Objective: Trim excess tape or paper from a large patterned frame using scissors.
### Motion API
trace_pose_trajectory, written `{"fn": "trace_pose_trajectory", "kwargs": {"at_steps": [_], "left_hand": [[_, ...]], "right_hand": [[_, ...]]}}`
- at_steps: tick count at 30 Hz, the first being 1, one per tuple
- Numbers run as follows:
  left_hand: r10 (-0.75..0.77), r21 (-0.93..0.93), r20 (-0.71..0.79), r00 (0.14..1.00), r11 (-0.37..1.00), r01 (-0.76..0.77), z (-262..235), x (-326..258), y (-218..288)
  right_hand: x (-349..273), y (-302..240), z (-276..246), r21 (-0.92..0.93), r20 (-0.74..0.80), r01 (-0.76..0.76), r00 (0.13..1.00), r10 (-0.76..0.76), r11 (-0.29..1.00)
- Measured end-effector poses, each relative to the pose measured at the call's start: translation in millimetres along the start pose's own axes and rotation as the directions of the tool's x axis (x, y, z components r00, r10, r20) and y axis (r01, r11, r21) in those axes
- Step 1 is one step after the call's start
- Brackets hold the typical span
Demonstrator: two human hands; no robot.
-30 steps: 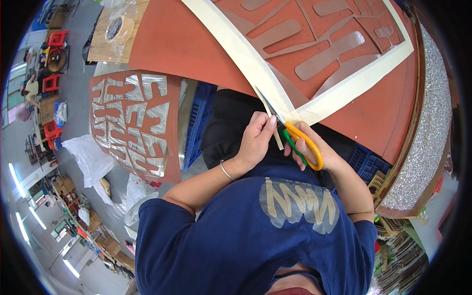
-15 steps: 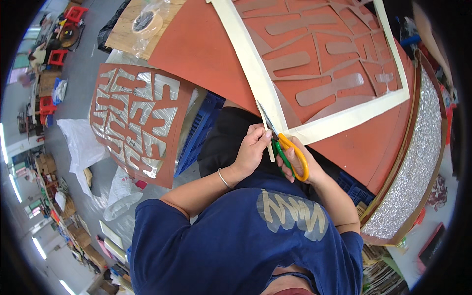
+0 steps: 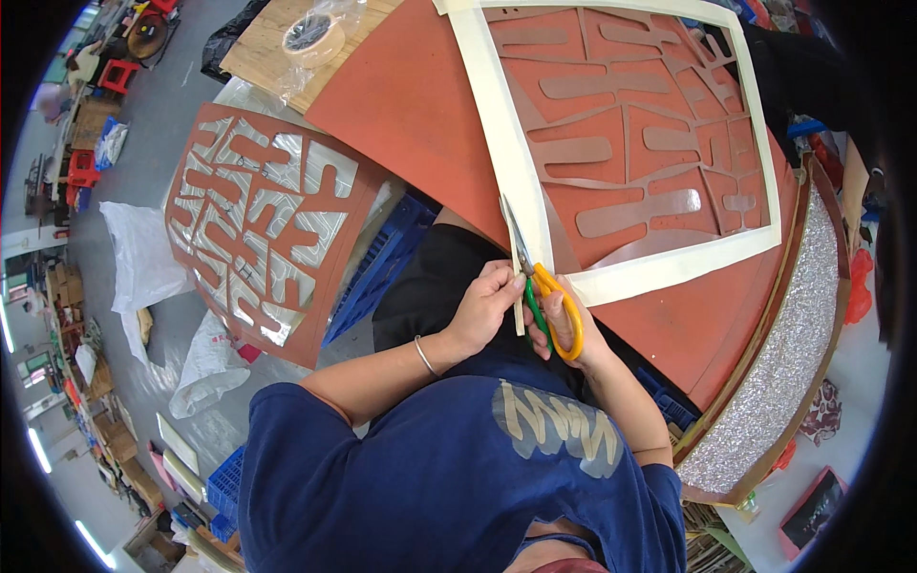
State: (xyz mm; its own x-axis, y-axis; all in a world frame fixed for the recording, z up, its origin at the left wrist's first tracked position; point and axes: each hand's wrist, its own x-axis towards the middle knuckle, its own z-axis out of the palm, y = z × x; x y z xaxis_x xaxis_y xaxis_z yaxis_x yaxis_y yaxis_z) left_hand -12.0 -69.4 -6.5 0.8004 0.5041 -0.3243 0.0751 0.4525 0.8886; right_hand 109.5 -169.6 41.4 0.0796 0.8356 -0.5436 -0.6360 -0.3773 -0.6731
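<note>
Grips scissors [image 3: 526, 268] in the right hand [image 3: 581, 332], near the middle of the frame, with fingers curled round the yellow and green handles. Points the blades up, at the left side of a cream border [image 3: 512, 172]. Cannot tell the size of the gap between the blades. Pinches a thin cream strip [image 3: 519, 320] with thumb and finger of the left hand [image 3: 483, 307], just left of the scissors. Lets the strip's end hang down below the pinch. Cannot see every finger of the left hand.

In the upper right, shows a brown see-through piece [image 3: 602, 86] with cut shapes inside the border, all on a big red-brown sheet [image 3: 411, 115]. Cannot see the sheet's top part, cut off by the frame. Left of the middle, shows a panel with cut-out shapes [image 3: 332, 272], shiny in places. Can see only part of a blue crate [image 3: 368, 272] between panel and sheet. Shows a roll of tape [image 3: 310, 34] at the upper left, and a sparkly silver panel [image 3: 764, 382] at the right. Cannot make out the far-left edge well, small and bent.
</note>
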Motion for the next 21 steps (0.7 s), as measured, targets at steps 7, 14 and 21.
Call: {"fn": "trace_pose_trajectory", "kwargs": {"at_steps": [7,14,21], "left_hand": [[-0.163,-0.334,0.165,0.973,0.919,0.211,0,-2,23],[-0.108,-0.340,0.139,0.984,0.928,0.150,-2,-1,18],[-0.146,-0.440,0.204,0.968,0.870,0.224,-5,-1,28]], "right_hand": [[14,-7,5,-0.041,-0.001,0.072,0.997,-0.072,0.997],[26,-17,4,-0.094,-0.013,0.078,0.997,-0.079,0.993],[34,-16,3,-0.165,-0.050,0.070,0.996,-0.079,0.984]]}}
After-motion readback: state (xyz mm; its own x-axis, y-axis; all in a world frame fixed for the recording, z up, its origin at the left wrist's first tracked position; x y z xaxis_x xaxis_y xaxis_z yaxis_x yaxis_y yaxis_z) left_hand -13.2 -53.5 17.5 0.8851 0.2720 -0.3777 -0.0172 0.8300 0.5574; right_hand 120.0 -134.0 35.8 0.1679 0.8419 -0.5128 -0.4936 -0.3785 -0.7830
